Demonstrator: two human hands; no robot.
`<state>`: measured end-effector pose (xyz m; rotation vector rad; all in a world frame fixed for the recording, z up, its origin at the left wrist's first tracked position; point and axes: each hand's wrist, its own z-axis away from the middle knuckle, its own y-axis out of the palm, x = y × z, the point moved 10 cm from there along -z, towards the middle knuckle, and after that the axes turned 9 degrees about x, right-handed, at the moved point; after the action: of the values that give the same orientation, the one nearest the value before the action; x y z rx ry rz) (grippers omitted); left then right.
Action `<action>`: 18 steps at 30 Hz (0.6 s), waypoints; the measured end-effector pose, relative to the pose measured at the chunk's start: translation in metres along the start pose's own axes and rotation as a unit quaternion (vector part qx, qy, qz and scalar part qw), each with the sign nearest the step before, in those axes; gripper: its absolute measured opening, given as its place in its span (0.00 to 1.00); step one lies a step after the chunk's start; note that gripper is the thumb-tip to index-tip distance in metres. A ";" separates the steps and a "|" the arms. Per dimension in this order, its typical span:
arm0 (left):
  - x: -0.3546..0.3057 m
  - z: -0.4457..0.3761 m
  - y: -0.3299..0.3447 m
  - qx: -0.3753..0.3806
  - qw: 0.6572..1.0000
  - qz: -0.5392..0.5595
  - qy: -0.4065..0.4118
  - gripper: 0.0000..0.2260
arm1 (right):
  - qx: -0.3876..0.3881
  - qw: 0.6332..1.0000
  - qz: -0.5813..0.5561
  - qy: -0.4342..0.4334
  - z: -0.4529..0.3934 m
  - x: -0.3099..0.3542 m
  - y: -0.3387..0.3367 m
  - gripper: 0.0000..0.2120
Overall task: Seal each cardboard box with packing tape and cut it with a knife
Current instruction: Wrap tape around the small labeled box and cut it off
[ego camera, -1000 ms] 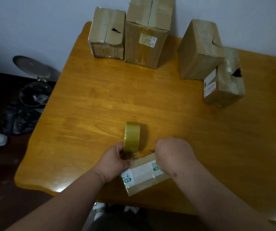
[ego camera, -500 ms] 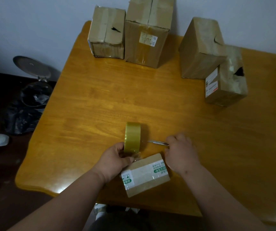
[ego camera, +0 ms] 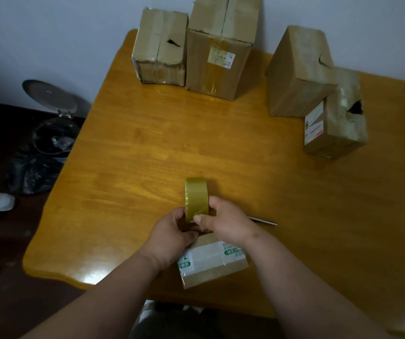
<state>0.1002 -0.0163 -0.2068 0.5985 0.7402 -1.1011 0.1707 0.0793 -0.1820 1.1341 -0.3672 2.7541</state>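
We grip the packing tape roll [ego camera: 195, 198] upright on the table [ego camera: 128, 167] with both hands: left hand [ego camera: 174, 232] curled around its near edge, right hand [ego camera: 227, 222] pinching at the tape end. The small cardboard box [ego camera: 212, 264] lies just below them, the knife [ego camera: 265, 221] beside the right wrist. Step looks like freeing the tape end; next we likely pull a strip over the box.

wall [ego camera: 49, 33]: pale blue-grey | floor [ego camera: 13, 302]: dark | table [ego camera: 147, 143]: glossy orange wood | bin [ego camera: 52, 135]: lid open, black-lined
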 end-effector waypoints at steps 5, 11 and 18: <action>-0.004 -0.002 -0.001 -0.005 1.000 0.014 0.015 0.23 | 0.008 1.000 -0.002 -0.014 -0.003 0.003 -0.003 0.13; -0.016 -0.002 0.004 0.033 0.996 -0.070 0.041 0.25 | 0.000 1.000 -0.007 -0.018 -0.007 0.007 -0.013 0.12; -0.017 -0.002 0.000 0.009 0.998 -0.004 0.054 0.36 | 0.004 0.997 -0.071 -0.039 -0.008 0.010 -0.021 0.09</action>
<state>0.0950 -0.0046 -0.1947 0.6745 0.8284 -1.0901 0.1629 0.1018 -0.1765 1.2232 -0.2744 2.5967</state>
